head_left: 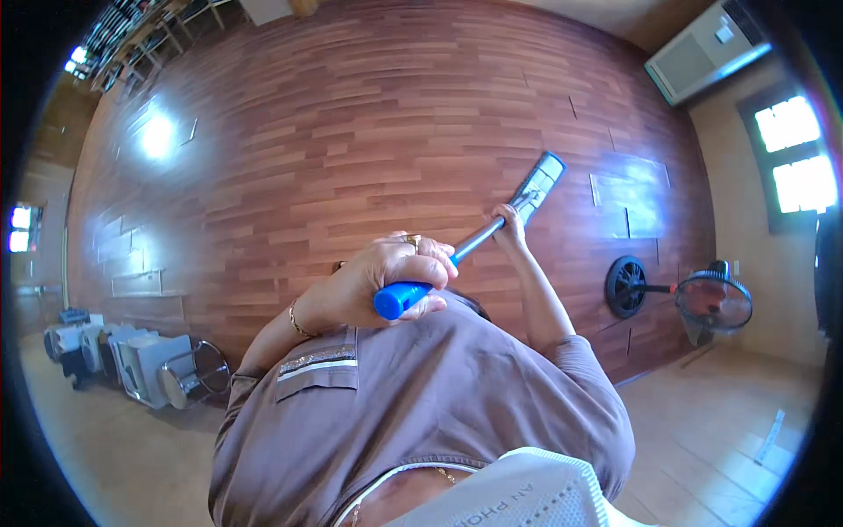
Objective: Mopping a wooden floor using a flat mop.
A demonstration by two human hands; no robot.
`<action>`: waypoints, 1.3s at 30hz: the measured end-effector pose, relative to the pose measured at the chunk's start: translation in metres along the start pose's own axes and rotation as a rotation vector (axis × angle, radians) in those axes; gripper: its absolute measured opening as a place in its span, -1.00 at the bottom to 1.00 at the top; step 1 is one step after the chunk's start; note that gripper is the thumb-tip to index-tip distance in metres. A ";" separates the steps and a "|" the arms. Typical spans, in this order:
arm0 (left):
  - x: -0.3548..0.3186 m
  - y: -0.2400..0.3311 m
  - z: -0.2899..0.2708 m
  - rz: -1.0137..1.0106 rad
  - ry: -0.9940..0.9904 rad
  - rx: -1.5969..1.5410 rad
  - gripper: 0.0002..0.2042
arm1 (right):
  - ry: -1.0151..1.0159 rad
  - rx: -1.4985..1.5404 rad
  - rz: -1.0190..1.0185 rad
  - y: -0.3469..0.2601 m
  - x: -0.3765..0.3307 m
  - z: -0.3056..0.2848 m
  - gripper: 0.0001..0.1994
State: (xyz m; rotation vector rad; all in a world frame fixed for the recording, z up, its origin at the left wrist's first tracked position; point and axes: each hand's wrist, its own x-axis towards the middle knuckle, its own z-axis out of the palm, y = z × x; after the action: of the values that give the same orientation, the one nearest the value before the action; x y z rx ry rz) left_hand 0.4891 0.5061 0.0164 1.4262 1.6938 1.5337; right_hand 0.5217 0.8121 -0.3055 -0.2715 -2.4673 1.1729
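A flat mop with a silver pole (480,238) runs slantwise in front of my body. My left hand (399,274), with a ring on one finger, is wrapped round its blue grip (404,299) near the top end. Farther down the pole, close to the mop head, my right hand (509,227) is closed round it with the arm stretched out. The rectangular mop head (538,184) has blue edges and points ahead and to the right. Whether it touches the wood-plank floor (378,132) I cannot tell.
A standing fan (713,300) with a round black base (625,286) is at the right, near the wall. Beyond it stands a tall pale air conditioner (702,54). Chairs and a round stool (195,375) are gathered at the left. Tables (140,39) line the far left.
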 end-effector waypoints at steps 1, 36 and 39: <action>-0.002 0.004 -0.004 0.030 0.035 0.084 -0.76 | -0.031 -0.033 -0.078 -0.005 0.015 0.009 -0.74; -0.071 0.126 -0.043 0.348 0.329 0.774 -0.61 | -1.027 0.113 -0.542 -0.261 0.047 0.159 -0.84; -0.090 0.124 -0.082 0.432 0.185 0.727 -0.63 | -1.023 0.035 -0.512 -0.264 0.054 0.156 -0.85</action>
State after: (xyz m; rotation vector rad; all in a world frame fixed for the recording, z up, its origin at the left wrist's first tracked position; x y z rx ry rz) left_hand 0.5005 0.3715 0.1258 2.1803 2.3149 1.3270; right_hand 0.4040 0.5543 -0.1754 1.1838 -2.9868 1.2823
